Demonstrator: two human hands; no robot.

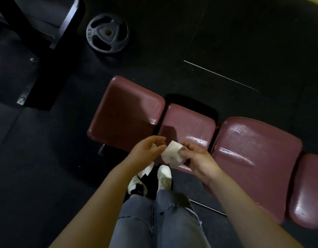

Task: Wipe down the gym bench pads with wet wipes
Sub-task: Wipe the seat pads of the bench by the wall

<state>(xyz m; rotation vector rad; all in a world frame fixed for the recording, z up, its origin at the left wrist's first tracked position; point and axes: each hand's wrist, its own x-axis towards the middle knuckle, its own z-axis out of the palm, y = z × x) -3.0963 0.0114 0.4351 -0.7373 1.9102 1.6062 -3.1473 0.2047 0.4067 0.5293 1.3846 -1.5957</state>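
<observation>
A maroon gym bench with several pads runs from the middle to the lower right. Its leftmost pad (124,115) looks dull, while the small middle pad (188,124) and the large pad (256,151) to the right shine as if wet. My right hand (199,160) pinches a folded white wet wipe (172,154) above the bench's near edge. My left hand (145,151) is beside the wipe, fingers loosely curled, fingertips at its left edge; whether they touch it is unclear.
A black weight plate (107,33) lies flat on the dark rubber floor beyond the bench. A black metal machine frame (47,33) stands at the upper left. My legs in grey jeans and white shoes (164,176) stand close to the bench's near side.
</observation>
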